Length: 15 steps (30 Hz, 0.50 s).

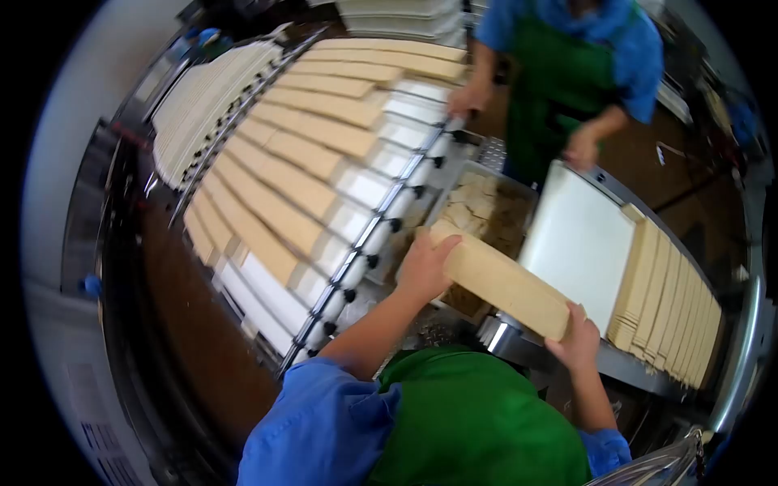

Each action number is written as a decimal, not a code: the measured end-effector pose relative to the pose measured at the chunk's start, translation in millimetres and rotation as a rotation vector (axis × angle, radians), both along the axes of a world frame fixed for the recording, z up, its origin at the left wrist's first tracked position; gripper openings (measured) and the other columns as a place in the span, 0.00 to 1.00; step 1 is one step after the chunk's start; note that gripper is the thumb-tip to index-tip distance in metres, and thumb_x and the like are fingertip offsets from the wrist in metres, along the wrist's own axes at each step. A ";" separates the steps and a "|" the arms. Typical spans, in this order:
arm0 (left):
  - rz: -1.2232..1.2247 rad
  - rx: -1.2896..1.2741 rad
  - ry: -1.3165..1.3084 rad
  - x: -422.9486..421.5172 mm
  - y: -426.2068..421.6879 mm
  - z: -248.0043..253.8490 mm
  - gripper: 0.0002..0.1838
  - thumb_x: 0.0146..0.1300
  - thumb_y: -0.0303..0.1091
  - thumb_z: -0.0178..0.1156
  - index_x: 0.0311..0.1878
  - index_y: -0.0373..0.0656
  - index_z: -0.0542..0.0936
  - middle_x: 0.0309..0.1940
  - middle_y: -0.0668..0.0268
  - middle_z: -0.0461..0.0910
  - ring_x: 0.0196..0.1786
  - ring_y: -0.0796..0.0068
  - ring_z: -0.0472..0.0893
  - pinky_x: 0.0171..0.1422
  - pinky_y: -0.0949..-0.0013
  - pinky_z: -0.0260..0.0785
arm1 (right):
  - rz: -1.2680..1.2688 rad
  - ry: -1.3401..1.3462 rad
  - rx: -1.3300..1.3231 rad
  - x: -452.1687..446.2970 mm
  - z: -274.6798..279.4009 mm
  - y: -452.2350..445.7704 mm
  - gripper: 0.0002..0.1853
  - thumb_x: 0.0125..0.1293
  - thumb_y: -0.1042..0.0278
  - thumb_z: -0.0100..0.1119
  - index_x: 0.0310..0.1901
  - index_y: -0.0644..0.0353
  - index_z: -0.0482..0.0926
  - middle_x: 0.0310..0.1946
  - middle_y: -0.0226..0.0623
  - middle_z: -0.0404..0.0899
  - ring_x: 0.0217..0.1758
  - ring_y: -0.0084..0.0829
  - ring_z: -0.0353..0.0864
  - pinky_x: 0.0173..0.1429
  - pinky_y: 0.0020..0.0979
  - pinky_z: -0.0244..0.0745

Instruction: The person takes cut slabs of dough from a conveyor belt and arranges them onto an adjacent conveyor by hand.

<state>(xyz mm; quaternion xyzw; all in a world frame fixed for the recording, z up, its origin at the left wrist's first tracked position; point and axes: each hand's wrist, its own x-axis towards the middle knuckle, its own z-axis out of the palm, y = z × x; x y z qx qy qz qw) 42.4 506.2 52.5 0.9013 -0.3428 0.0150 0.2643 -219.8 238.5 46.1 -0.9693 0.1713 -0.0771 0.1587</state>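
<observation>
The person's left hand (425,266) and right hand (577,338) hold one long pale slab (509,283) between them, one hand closed about each end. The left hand grips the left end, its thumb along the upper edge; the right hand grips the right, nearer end. The slab's broad face shows to the camera, and its length runs down from left to right.

In the view, the slab crosses in front of a bin (502,175) containing pale broken pieces (468,204) and browner matter. Its right part lies in front of the near-left edge of a flat white surface (577,243). At the right end of that surface, a row of similar slabs (666,300) leans closely together.

To the left stands a broad rack bearing long pale slabs (312,154) side by side over white strips. A metal rail (353,255) with black knobs runs along its right side.

On the far side is a co-worker in a green apron (545,97). One co-worker's hand (472,97) is near the rail's far end; the other (581,148) is at the white surface's far edge. Blur prevents confirming contact for either.
</observation>
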 end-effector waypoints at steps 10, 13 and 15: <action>0.176 -0.008 0.139 29.6 417.4 35.0 0.47 0.45 0.44 0.80 0.70 0.48 0.68 0.56 0.44 0.74 0.61 0.41 0.76 0.63 0.50 0.72 | 0.547 0.053 0.069 135.8 71.2 317.9 0.46 0.45 0.42 0.76 0.65 0.55 0.69 0.26 0.44 0.80 0.28 0.45 0.83 0.34 0.42 0.78; 0.482 -0.029 0.454 68.0 466.3 3.0 0.44 0.54 0.51 0.74 0.71 0.47 0.66 0.60 0.40 0.75 0.60 0.42 0.78 0.63 0.51 0.72 | 0.646 0.085 0.237 154.9 68.0 372.5 0.44 0.52 0.40 0.73 0.65 0.59 0.69 0.25 0.45 0.82 0.28 0.45 0.85 0.33 0.42 0.79; 0.590 0.031 0.460 107.4 480.5 -7.7 0.41 0.62 0.60 0.64 0.70 0.41 0.67 0.59 0.40 0.78 0.58 0.44 0.81 0.63 0.51 0.72 | 0.569 0.333 0.380 170.2 73.2 403.9 0.42 0.54 0.41 0.73 0.65 0.59 0.70 0.31 0.45 0.84 0.34 0.46 0.86 0.38 0.42 0.80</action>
